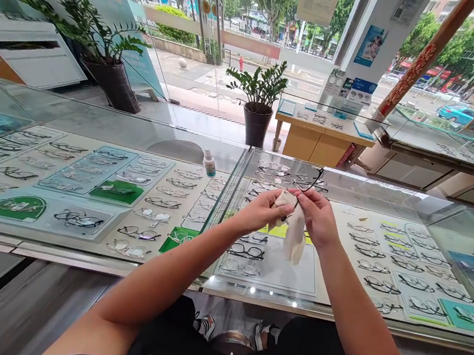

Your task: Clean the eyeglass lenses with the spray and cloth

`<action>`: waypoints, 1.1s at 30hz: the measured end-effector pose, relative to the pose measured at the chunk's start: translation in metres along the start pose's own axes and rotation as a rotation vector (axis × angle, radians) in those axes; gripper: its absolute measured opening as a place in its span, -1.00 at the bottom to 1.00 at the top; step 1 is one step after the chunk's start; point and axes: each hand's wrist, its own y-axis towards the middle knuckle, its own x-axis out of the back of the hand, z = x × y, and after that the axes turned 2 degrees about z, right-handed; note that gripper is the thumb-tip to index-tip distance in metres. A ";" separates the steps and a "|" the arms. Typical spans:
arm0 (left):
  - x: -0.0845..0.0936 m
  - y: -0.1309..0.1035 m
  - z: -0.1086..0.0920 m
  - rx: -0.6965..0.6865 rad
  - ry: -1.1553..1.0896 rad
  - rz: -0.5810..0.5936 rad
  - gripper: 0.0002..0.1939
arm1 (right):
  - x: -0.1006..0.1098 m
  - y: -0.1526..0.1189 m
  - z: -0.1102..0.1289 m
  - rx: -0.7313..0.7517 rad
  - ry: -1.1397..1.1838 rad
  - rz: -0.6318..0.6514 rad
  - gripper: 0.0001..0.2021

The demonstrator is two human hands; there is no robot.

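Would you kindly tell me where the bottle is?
In the head view, the bottle is on the counter, left of centre, beyond and left of the left hand.

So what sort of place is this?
Most likely an eyewear shop: rows of glasses lie in the glass counter, and a dark pair is held up over it along with a pale cloth.

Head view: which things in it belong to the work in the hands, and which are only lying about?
Belonging to the work:
Glasses, at the right hand, partly hidden
Cloth, in the left hand
Perhaps the bottle, standing apart, untouched; label too small to read

Only lying or standing about:
Displayed glasses
Potted plants
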 end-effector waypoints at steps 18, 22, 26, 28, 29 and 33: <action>0.004 0.000 -0.007 0.039 -0.043 0.134 -0.38 | -0.002 0.001 0.004 -0.049 0.122 -0.037 -0.73; 0.001 0.004 0.001 0.005 -0.031 0.014 -0.35 | -0.003 0.001 -0.003 -0.050 0.100 -0.012 -0.72; -0.003 0.006 0.007 -0.063 0.057 -0.131 -0.41 | -0.006 0.000 -0.009 0.005 0.092 0.040 -0.71; -0.005 0.006 0.006 -0.070 0.080 -0.170 -0.38 | -0.008 -0.002 -0.009 0.016 0.102 0.044 -0.71; -0.007 0.006 0.004 -0.064 0.081 -0.176 -0.36 | -0.009 -0.003 -0.008 0.016 0.118 0.038 -0.72; -0.008 0.004 -0.004 -0.081 0.064 -0.170 -0.37 | -0.007 -0.005 -0.001 0.000 0.224 0.006 -0.75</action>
